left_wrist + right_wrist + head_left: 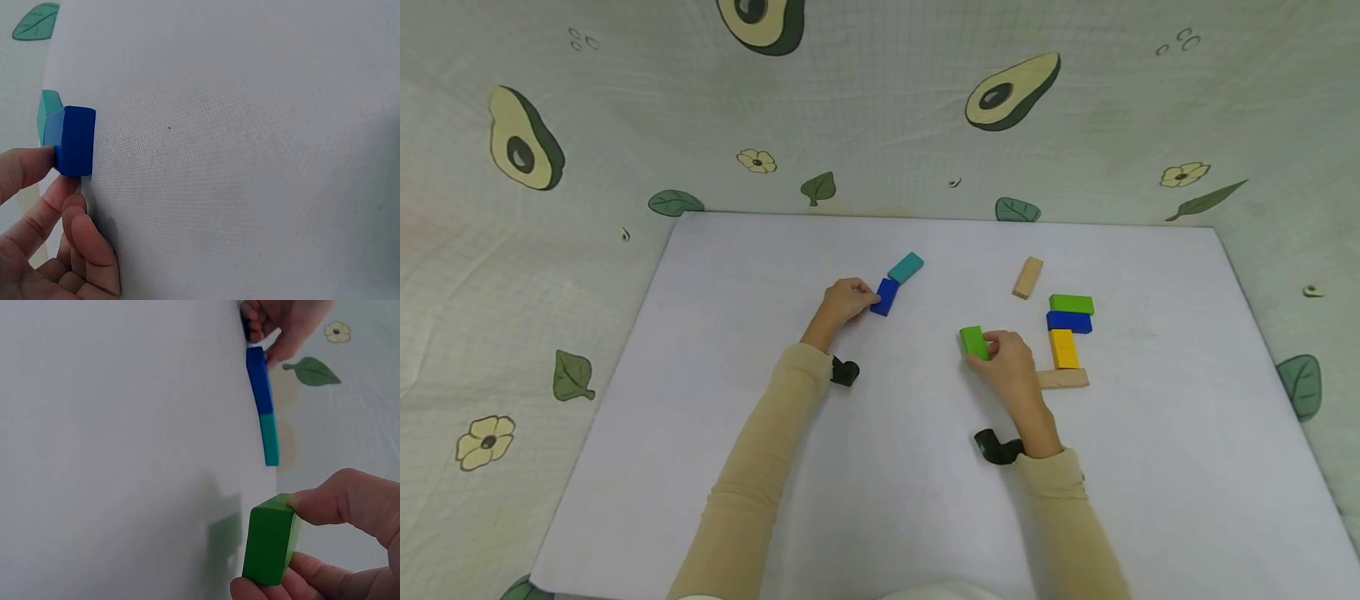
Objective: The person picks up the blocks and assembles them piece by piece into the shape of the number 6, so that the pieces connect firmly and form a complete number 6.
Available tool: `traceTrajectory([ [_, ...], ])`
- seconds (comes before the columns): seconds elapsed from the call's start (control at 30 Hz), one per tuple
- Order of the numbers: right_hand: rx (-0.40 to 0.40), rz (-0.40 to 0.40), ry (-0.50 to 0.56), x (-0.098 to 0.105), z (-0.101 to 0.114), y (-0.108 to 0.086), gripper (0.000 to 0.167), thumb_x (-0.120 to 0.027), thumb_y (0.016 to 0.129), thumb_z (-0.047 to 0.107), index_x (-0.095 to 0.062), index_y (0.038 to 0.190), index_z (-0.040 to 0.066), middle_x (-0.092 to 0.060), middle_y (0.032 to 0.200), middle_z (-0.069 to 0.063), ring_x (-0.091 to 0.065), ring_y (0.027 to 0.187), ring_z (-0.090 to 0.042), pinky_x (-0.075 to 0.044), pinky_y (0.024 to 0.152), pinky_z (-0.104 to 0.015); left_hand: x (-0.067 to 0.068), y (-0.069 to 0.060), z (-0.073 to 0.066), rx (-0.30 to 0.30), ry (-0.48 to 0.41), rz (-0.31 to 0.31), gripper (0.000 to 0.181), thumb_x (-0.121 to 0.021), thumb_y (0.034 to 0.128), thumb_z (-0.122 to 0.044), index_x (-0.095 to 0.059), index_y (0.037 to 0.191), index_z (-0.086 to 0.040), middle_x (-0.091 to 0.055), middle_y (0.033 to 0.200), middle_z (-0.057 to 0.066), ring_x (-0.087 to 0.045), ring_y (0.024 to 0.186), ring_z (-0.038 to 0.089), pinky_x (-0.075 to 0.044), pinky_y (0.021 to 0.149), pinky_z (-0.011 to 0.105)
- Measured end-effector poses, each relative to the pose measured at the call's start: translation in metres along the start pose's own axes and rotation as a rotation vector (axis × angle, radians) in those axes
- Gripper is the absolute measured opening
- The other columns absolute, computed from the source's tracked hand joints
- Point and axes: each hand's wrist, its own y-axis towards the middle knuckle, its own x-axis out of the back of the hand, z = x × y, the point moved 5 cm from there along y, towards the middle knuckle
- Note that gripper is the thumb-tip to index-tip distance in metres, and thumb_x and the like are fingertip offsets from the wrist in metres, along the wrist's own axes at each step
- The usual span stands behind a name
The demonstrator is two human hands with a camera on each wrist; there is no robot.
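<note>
My left hand pinches a blue block between thumb and fingers at its near end. That blue block lies on the white table, its far end touching a teal block. To the right, my right hand holds a green block by its sides. In the right wrist view the green block appears raised off the surface, with a shadow beside it; the thumb is on one side and the fingers on the other.
Right of my right hand, a green block, a blue block, a yellow block and a wooden block form a column. Another wooden block lies behind. Black wrist-worn pieces show by both wrists. A patterned cloth borders the table.
</note>
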Motion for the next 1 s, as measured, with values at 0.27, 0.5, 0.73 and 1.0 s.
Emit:
traceTrajectory([
  [0.27, 0.053, 0.026, 0.028, -0.029, 0.029, 0.002, 0.049, -0.069, 0.079, 0.016, -0.054, 0.12, -0.007, -0.054, 0.1, -0.019, -0.051, 0.088, -0.026, -0.045, 0.075, -0.037, 0.0, 0.001, 0.002, 0.031, 0.009, -0.004, 0.028, -0.061, 0.0876, -0.033, -0.061, 0.104, -0.01, -0.053, 0.089, 0.004, -0.047, 0.08, 0.016, -0.037, 0.065, 0.025],
  [0.5, 0.074, 0.073, 0.013, -0.054, 0.049, 0.005, 0.049, -0.069, 0.079, 0.018, -0.054, 0.119, -0.006, -0.053, 0.099, -0.016, -0.051, 0.086, -0.023, -0.046, 0.073, -0.034, -0.001, 0.005, 0.002, 0.014, 0.026, -0.01, 0.028, -0.061, 0.0873, -0.034, -0.062, 0.103, -0.01, -0.054, 0.091, 0.004, -0.047, 0.081, 0.016, -0.036, 0.065, 0.025],
  [0.73, 0.081, 0.11, 0.012, -0.073, 0.065, 0.006, 0.049, -0.07, 0.079, 0.018, -0.054, 0.12, -0.005, -0.053, 0.101, -0.016, -0.053, 0.087, -0.022, -0.047, 0.076, -0.034, -0.002, 0.007, 0.002, 0.017, 0.024, 0.0, 0.027, -0.062, 0.0872, -0.034, -0.062, 0.102, -0.011, -0.051, 0.082, 0.002, -0.046, 0.073, 0.014, -0.035, 0.062, 0.025],
  [1.0, 0.116, 0.074, 0.024, -0.08, 0.074, 0.008, 0.042, -0.071, 0.081, 0.016, -0.056, 0.114, -0.005, -0.056, 0.094, -0.013, -0.053, 0.084, -0.021, -0.046, 0.074, -0.033, -0.001, 0.007, 0.001, 0.025, 0.026, 0.006, 0.027, -0.062, 0.087, -0.034, -0.062, 0.102, -0.012, -0.049, 0.078, 0.001, -0.045, 0.068, 0.013, -0.035, 0.059, 0.024],
])
